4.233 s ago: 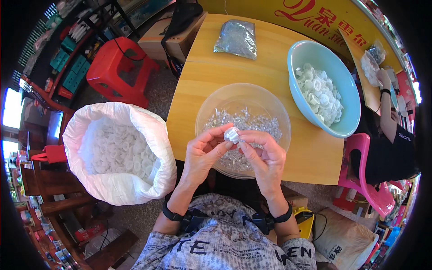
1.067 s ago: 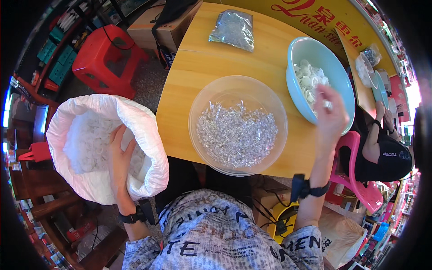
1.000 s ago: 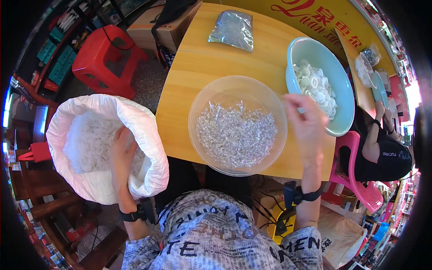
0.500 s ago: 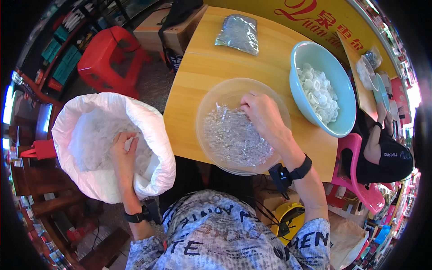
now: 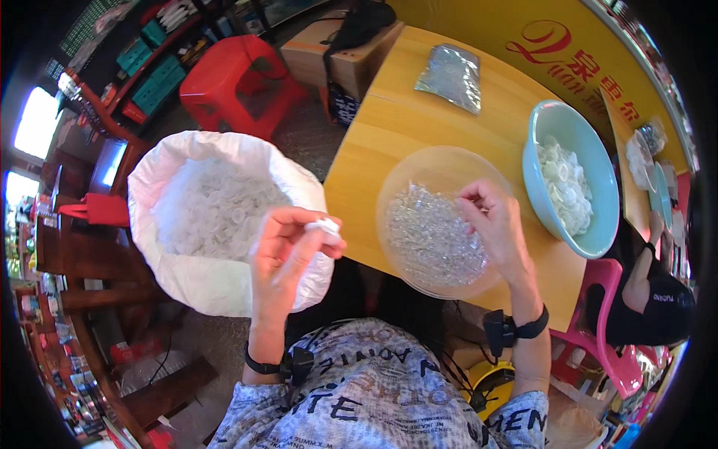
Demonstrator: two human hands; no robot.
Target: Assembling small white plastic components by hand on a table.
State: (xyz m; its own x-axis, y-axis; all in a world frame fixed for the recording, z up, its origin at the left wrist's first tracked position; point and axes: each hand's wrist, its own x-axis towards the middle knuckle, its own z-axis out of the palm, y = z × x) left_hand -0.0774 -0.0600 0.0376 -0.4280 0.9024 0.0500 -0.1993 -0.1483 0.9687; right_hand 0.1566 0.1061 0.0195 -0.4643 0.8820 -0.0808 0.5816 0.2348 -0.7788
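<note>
In a crowded room, the head view shows one wooden table (image 5: 389, 97) bearing one silver packet (image 5: 451, 77), one blue basin (image 5: 550, 123) and one clear tub (image 5: 456, 165) of uncounted transparent pieces (image 5: 430, 232), with one white sack (image 5: 209, 288) at left. The left hand (image 5: 278, 258) pinches one white part (image 5: 323, 227), seen against the sack's rim; the right hand (image 5: 497, 221) is over the tub, its fingertips' closure and contents unclear. Likely the step is picking out pieces, and the next move calls for a fine, steady pinch.
</note>
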